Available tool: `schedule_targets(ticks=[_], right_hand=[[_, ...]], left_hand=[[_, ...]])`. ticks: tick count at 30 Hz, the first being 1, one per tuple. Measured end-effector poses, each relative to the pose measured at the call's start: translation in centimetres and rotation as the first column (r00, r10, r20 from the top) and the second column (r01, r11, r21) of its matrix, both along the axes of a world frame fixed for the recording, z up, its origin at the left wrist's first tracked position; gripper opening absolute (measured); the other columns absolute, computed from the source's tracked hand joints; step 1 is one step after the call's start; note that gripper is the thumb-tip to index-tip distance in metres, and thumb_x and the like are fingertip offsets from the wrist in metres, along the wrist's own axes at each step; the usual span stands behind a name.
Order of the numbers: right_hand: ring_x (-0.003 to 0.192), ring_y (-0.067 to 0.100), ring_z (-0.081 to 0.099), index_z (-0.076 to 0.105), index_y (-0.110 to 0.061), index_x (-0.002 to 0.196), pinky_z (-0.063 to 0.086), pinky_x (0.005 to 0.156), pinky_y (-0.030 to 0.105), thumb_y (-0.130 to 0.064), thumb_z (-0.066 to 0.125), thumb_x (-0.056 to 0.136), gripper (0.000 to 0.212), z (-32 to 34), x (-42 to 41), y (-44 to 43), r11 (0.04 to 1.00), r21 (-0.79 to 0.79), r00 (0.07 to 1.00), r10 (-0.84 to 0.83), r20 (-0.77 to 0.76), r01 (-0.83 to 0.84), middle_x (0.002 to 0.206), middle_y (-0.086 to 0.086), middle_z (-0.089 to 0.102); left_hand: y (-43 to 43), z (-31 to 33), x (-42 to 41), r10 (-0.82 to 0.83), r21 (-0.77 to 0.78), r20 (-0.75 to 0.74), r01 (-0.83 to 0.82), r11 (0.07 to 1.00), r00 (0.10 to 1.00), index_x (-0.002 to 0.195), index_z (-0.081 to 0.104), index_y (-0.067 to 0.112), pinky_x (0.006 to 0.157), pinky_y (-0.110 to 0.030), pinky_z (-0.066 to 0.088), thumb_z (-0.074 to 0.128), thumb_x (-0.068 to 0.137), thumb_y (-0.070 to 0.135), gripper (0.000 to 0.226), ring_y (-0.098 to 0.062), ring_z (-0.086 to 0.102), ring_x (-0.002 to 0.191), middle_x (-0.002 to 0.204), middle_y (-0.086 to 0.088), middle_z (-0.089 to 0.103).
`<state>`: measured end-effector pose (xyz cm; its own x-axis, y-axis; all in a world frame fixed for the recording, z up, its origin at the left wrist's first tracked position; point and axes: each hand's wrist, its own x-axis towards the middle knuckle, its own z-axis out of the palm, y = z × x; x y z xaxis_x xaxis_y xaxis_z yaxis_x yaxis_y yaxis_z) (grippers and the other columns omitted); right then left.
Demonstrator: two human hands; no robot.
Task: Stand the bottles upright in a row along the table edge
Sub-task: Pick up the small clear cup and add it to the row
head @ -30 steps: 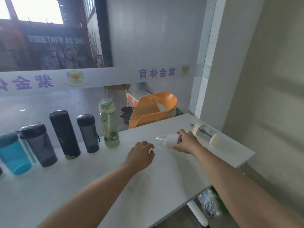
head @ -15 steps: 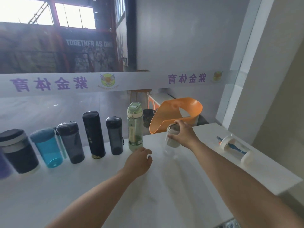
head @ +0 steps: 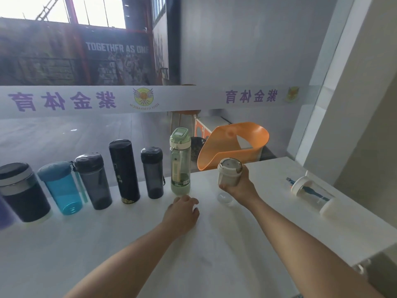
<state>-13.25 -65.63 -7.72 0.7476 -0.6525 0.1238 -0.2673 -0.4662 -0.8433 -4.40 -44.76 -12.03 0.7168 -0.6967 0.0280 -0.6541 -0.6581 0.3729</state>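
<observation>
My right hand [head: 240, 187] grips a clear bottle with a white lid [head: 229, 174], holding it upright with its base on the white table [head: 214, 244], just right of the green bottle [head: 180, 165]. Left of that, several bottles stand upright in a row along the far edge: a small dark one [head: 153, 172], a tall black one [head: 124, 171], a grey one [head: 93, 181], a blue one [head: 61, 188] and a wide dark one [head: 22, 192]. A clear bottle with white ends [head: 312, 193] lies on its side at the right. My left hand [head: 182, 214] rests on the table, fingers curled, holding nothing.
An orange plastic chair [head: 233, 145] stands behind the table's far edge. A glass partition with a white printed band runs behind the row. A white wall and pillar close the right side. The table's right edge drops off near the lying bottle.
My right hand lifted the clear bottle from lying on the table, turned it upright and moved it left next to the green bottle. The view shifted right.
</observation>
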Motion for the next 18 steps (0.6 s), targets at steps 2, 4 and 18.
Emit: schedule_targets(ticks=[2, 4, 18], right_hand=[[0.120, 0.031, 0.059, 0.024, -0.022, 0.147, 0.050, 0.097, 0.043, -0.037, 0.085, 0.072, 0.098, -1.0, -0.2, 0.1, 0.999, 0.035, 0.999, -0.024, -0.038, 0.025, 0.136, 0.004, 0.057], [0.123, 0.031, 0.056, 0.028, -0.020, 0.146, 0.048, 0.096, 0.040, -0.034, 0.085, 0.074, 0.093, -2.0, -0.3, 0.3, 0.999, 0.035, 0.997, -0.025, -0.067, 0.027, 0.140, 0.005, 0.055], [0.124, 0.032, 0.056, 0.036, -0.016, 0.145, 0.038, 0.088, 0.027, -0.029, 0.081, 0.080, 0.080, -2.9, 6.7, 1.0, 1.000, 0.023, 0.998, 0.018, -0.053, -0.017, 0.140, 0.008, 0.057]], left_hand=[[0.2, -0.3, 0.1, 0.001, 0.046, 0.015, -0.001, 0.999, 1.000, 0.141, 0.052, 0.033, 0.111, -0.041, 0.041, 0.045, 0.101, 0.046, 0.043, -0.022, 0.042, 0.135, 0.147, 0.002, 0.048], [0.5, -0.6, 0.3, 0.003, 0.074, 0.017, -0.004, 0.997, 1.000, 0.141, 0.051, 0.035, 0.113, -0.043, 0.038, 0.046, 0.098, 0.054, 0.047, -0.023, 0.041, 0.136, 0.146, 0.002, 0.047], [0.8, -1.9, 1.4, -0.029, 0.114, 0.087, 0.019, 0.993, 0.996, 0.137, 0.052, 0.040, 0.114, -0.042, 0.027, 0.045, 0.093, 0.065, 0.051, -0.023, 0.033, 0.140, 0.150, 0.003, 0.041]])
